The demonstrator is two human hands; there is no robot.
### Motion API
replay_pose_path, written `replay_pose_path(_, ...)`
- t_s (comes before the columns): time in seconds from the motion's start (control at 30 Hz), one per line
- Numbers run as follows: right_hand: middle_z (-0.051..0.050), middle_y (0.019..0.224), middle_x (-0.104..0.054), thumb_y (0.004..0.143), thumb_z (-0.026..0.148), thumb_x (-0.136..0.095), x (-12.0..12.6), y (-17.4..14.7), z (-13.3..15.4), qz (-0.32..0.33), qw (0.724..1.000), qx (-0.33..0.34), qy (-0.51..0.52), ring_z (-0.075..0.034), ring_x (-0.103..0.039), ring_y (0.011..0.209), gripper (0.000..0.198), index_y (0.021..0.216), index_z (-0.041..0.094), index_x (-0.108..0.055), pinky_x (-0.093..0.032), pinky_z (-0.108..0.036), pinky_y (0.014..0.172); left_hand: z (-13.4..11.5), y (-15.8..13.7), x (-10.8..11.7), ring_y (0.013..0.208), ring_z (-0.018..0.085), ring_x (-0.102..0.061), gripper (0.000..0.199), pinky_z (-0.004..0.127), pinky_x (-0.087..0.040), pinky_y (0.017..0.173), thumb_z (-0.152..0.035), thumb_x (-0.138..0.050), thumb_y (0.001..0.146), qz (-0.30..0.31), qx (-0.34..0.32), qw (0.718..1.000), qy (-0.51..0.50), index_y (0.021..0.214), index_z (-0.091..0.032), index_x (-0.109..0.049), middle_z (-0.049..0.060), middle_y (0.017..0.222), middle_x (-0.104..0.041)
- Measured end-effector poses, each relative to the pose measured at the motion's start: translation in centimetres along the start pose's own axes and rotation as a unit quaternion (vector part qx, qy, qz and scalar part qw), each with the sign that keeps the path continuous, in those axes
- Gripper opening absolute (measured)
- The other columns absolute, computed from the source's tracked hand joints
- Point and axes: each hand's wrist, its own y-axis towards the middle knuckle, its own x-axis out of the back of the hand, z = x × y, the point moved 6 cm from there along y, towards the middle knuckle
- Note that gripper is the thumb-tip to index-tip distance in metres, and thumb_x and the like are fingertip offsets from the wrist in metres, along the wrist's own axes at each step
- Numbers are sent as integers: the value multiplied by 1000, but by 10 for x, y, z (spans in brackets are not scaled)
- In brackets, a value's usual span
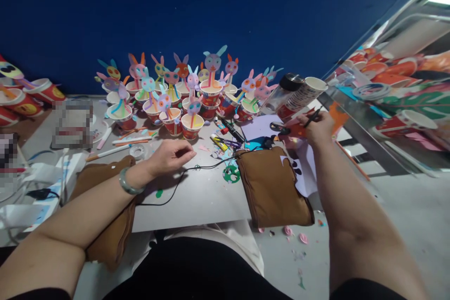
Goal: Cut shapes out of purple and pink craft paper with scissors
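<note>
My left hand (172, 155), a green bangle on its wrist, hovers over the grey table (211, 197) in front of the paper cups. Its fingers curl loosely towards the thumb and nothing shows in them. At the right end of the table, my right hand (320, 129) is closed on a slim black pen (312, 117). Under and beside that hand lie orange paper (339, 116) and lilac paper (262, 127). Black scissors handles (279, 129) rest just left of it. Several paper cups (192, 126) with rabbit-headed paper figures stand at the back.
Brown cushioned pads (276, 187) lie at the table's front, left and right. A black cord (165, 203) crosses between them. Markers (232, 130) and paper scraps fill the middle. A lidded clear bottle (286, 89) and stacked cups (309, 93) stand right. A power strip (52, 197) sits left.
</note>
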Motion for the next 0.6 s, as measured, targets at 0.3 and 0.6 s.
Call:
replay_pose_path(0.3, -2, 81, -59, 69, 15, -68, 32, 3, 18, -88, 992, -5, 94, -18, -60, 75, 29, 77, 26, -42, -52, -35, 72, 1, -1, -2, 58, 9, -50, 26, 21, -38, 57, -37, -56, 89, 7, 6, 1000, -14, 76, -15, -64, -1, 64, -61)
replay_pose_path(0.6, 7, 69, -45, 66, -1, -56, 65, 23, 45, -148, 951, 35, 267, -10, -54, 61, 36, 68, 26, -32, -45, -30, 62, 2, -2, -3, 56, 7, -48, 26, 20, -36, 56, -35, -55, 90, 11, -10, 1000, -17, 76, -14, -63, -1, 64, -59)
